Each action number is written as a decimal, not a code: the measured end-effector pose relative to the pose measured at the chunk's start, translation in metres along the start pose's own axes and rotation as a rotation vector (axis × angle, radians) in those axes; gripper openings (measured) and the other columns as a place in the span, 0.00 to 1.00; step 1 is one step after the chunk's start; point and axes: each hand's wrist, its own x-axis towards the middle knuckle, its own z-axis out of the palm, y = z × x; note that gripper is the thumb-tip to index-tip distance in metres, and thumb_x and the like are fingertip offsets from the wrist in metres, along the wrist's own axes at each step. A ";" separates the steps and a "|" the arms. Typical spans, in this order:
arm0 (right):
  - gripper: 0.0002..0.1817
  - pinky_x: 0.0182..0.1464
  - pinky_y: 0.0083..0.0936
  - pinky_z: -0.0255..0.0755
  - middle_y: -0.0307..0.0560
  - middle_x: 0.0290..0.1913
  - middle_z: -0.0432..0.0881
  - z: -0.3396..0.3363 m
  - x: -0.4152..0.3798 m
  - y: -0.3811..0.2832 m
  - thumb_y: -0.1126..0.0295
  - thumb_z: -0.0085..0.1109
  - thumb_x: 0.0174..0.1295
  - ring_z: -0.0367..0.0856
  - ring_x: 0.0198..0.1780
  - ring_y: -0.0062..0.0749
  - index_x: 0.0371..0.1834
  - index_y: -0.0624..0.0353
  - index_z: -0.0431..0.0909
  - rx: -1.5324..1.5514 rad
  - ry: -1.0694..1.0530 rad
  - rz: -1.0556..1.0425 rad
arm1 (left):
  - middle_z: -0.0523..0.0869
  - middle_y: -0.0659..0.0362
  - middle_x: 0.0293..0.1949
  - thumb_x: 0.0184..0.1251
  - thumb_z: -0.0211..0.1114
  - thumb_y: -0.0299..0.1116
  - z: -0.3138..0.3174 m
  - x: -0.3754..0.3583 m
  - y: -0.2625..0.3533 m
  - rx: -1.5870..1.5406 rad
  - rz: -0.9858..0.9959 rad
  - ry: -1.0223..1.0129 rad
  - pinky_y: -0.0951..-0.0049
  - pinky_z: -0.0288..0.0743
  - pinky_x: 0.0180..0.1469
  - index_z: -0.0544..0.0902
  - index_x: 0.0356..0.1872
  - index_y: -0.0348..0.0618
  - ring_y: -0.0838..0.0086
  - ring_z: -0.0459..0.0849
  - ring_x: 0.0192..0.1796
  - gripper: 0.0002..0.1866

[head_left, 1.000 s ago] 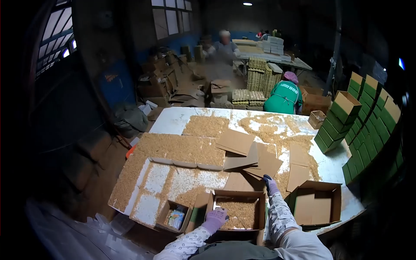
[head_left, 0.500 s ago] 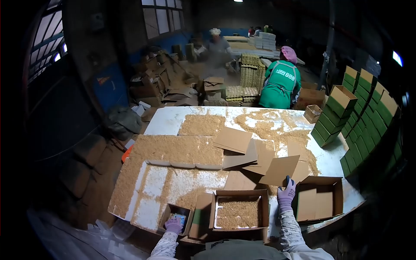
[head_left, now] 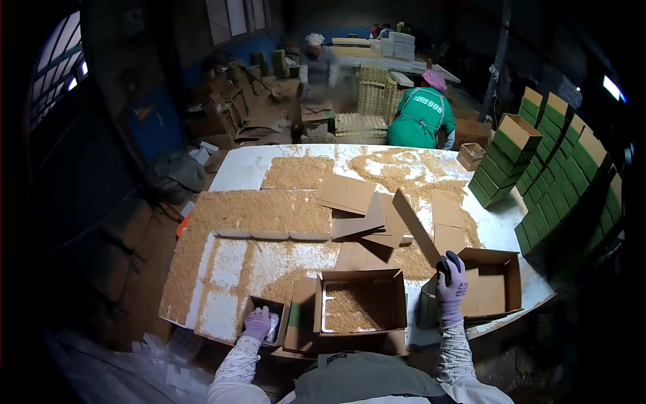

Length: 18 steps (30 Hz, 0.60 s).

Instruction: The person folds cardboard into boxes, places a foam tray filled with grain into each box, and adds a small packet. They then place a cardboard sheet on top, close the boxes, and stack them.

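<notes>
My right hand [head_left: 451,279], in a lilac glove with dark fingertips, grips the lower end of a flat cardboard sheet [head_left: 416,225]. The sheet is tilted, seen nearly edge-on, above the table. My left hand [head_left: 257,323], gloved alike, reaches into a small open box [head_left: 286,311]. Its fingers are curled, and what they hold is hidden; a whitish packet [head_left: 273,327] shows beside them. Between my hands stands an open carton [head_left: 361,273] with a white tray of sawdust-like filling [head_left: 346,303] inside. Another open carton [head_left: 513,279], with cardboard inside, stands right of my right hand.
Loose cardboard sheets [head_left: 346,195] overlap mid-table. Filling-covered white trays [head_left: 259,212] cover the left of the white table [head_left: 235,168]. Tall stacks of green boxes [head_left: 558,188] rise at the right. Beyond the table are a person in a green apron [head_left: 424,118] and another person [head_left: 316,64].
The cardboard sheet has swung from broadside to nearly edge-on in my right hand. My left hand stays in the small box. The view has shifted, and the person at the back is more upright.
</notes>
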 end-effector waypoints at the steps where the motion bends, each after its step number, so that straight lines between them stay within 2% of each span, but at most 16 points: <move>1: 0.19 0.58 0.36 0.75 0.59 0.56 0.78 -0.001 0.000 0.001 0.79 0.59 0.57 0.80 0.56 0.52 0.54 0.65 0.77 -0.050 -0.024 -0.047 | 0.81 0.40 0.50 0.66 0.54 0.40 -0.011 0.008 0.000 -0.031 -0.097 -0.110 0.50 0.75 0.53 0.75 0.50 0.40 0.46 0.82 0.52 0.17; 2: 0.21 0.57 0.36 0.75 0.60 0.54 0.80 -0.001 0.001 0.001 0.80 0.57 0.59 0.81 0.55 0.53 0.58 0.64 0.74 -0.110 -0.080 -0.085 | 0.83 0.40 0.48 0.66 0.55 0.39 -0.013 0.011 -0.006 -0.055 -0.108 -0.051 0.50 0.75 0.53 0.73 0.51 0.38 0.47 0.83 0.52 0.18; 3: 0.23 0.56 0.36 0.76 0.61 0.54 0.80 0.003 0.000 0.002 0.80 0.57 0.60 0.81 0.55 0.53 0.60 0.63 0.73 -0.053 -0.114 -0.004 | 0.86 0.43 0.45 0.70 0.50 0.37 -0.009 0.008 -0.009 0.009 -0.055 0.190 0.51 0.77 0.52 0.73 0.55 0.40 0.48 0.85 0.50 0.17; 4: 0.24 0.55 0.36 0.77 0.61 0.55 0.81 0.006 -0.002 0.004 0.80 0.56 0.61 0.82 0.55 0.53 0.63 0.63 0.71 0.000 -0.156 0.086 | 0.87 0.44 0.45 0.70 0.53 0.38 -0.038 0.006 0.003 -0.045 -0.115 0.159 0.50 0.76 0.52 0.70 0.59 0.42 0.48 0.85 0.49 0.20; 5: 0.26 0.54 0.35 0.77 0.61 0.56 0.80 0.009 -0.003 0.006 0.80 0.55 0.62 0.82 0.55 0.53 0.66 0.62 0.68 0.077 -0.153 0.069 | 0.87 0.46 0.45 0.68 0.60 0.41 -0.071 0.001 0.021 -0.195 -0.118 0.177 0.50 0.77 0.51 0.67 0.64 0.46 0.49 0.85 0.48 0.26; 6: 0.28 0.53 0.34 0.78 0.62 0.57 0.80 0.011 -0.003 0.007 0.80 0.54 0.62 0.83 0.55 0.52 0.69 0.62 0.66 0.150 -0.155 0.062 | 0.88 0.48 0.43 0.64 0.66 0.41 -0.101 -0.007 0.050 -0.438 -0.155 0.279 0.53 0.79 0.49 0.68 0.66 0.50 0.50 0.86 0.45 0.30; 7: 0.29 0.53 0.32 0.77 0.62 0.58 0.80 0.008 0.003 -0.007 0.81 0.53 0.63 0.83 0.55 0.51 0.70 0.62 0.65 0.056 -0.148 -0.003 | 0.88 0.49 0.43 0.60 0.71 0.35 -0.110 -0.008 0.077 -0.668 -0.032 0.521 0.59 0.80 0.49 0.70 0.67 0.51 0.53 0.88 0.44 0.33; 8: 0.29 0.54 0.31 0.77 0.62 0.59 0.80 0.006 0.002 -0.027 0.81 0.52 0.63 0.84 0.55 0.50 0.71 0.63 0.65 -0.036 -0.160 -0.061 | 0.88 0.49 0.44 0.58 0.71 0.26 -0.137 -0.029 0.127 -1.080 0.000 0.521 0.64 0.80 0.50 0.74 0.65 0.49 0.59 0.88 0.46 0.31; 9: 0.29 0.53 0.32 0.78 0.63 0.57 0.80 0.014 -0.001 -0.036 0.81 0.52 0.64 0.84 0.53 0.52 0.71 0.63 0.65 0.051 -0.116 -0.126 | 0.86 0.51 0.50 0.59 0.66 0.19 -0.126 -0.030 0.156 -1.166 0.264 0.581 0.73 0.80 0.50 0.74 0.65 0.49 0.76 0.85 0.51 0.31; 10: 0.29 0.52 0.33 0.78 0.65 0.55 0.81 0.024 -0.006 -0.043 0.81 0.51 0.64 0.84 0.52 0.55 0.71 0.63 0.65 0.146 -0.051 -0.205 | 0.85 0.48 0.49 0.60 0.67 0.23 -0.109 -0.026 0.182 -1.075 0.493 0.612 0.66 0.80 0.53 0.74 0.65 0.46 0.67 0.85 0.52 0.29; 12: 0.25 0.50 0.36 0.79 0.66 0.51 0.81 0.030 -0.040 -0.056 0.82 0.51 0.64 0.84 0.49 0.57 0.66 0.65 0.70 0.248 -0.132 -0.228 | 0.83 0.47 0.50 0.60 0.67 0.28 -0.100 -0.017 0.211 -0.317 0.790 0.617 0.58 0.76 0.59 0.76 0.63 0.42 0.56 0.82 0.54 0.27; 13: 0.23 0.49 0.39 0.80 0.66 0.48 0.82 0.030 -0.055 -0.033 0.82 0.54 0.60 0.84 0.47 0.56 0.61 0.65 0.74 0.169 -0.304 -0.445 | 0.83 0.48 0.51 0.59 0.68 0.31 -0.087 -0.021 0.203 -0.360 0.669 0.491 0.57 0.73 0.62 0.77 0.62 0.42 0.53 0.81 0.56 0.26; 14: 0.21 0.50 0.38 0.81 0.62 0.50 0.82 0.033 -0.065 -0.015 0.82 0.55 0.57 0.84 0.47 0.52 0.56 0.63 0.77 0.082 -0.464 -0.653 | 0.82 0.48 0.53 0.59 0.68 0.34 -0.082 -0.015 0.191 -0.391 0.555 0.388 0.56 0.70 0.65 0.78 0.60 0.43 0.50 0.79 0.58 0.26; 15: 0.21 0.50 0.37 0.81 0.60 0.51 0.83 0.030 -0.070 -0.003 0.81 0.56 0.56 0.84 0.48 0.51 0.55 0.61 0.79 0.006 -0.606 -0.678 | 0.81 0.50 0.55 0.56 0.71 0.34 -0.091 -0.017 0.178 -0.337 0.442 0.605 0.60 0.69 0.66 0.79 0.59 0.43 0.54 0.78 0.59 0.26; 16: 0.21 0.51 0.36 0.81 0.57 0.51 0.83 0.025 -0.075 0.004 0.81 0.57 0.55 0.84 0.49 0.50 0.54 0.60 0.80 -0.071 -0.760 -0.689 | 0.80 0.46 0.54 0.54 0.74 0.37 -0.080 -0.011 0.159 -0.636 0.257 0.532 0.57 0.70 0.65 0.78 0.57 0.41 0.51 0.77 0.59 0.28; 18: 0.20 0.52 0.34 0.80 0.54 0.52 0.83 0.024 -0.067 -0.011 0.80 0.57 0.55 0.84 0.50 0.48 0.54 0.59 0.80 -0.038 -0.678 -0.631 | 0.81 0.49 0.56 0.61 0.71 0.35 -0.061 0.001 0.128 -0.840 0.170 0.409 0.62 0.71 0.64 0.77 0.58 0.38 0.56 0.79 0.59 0.25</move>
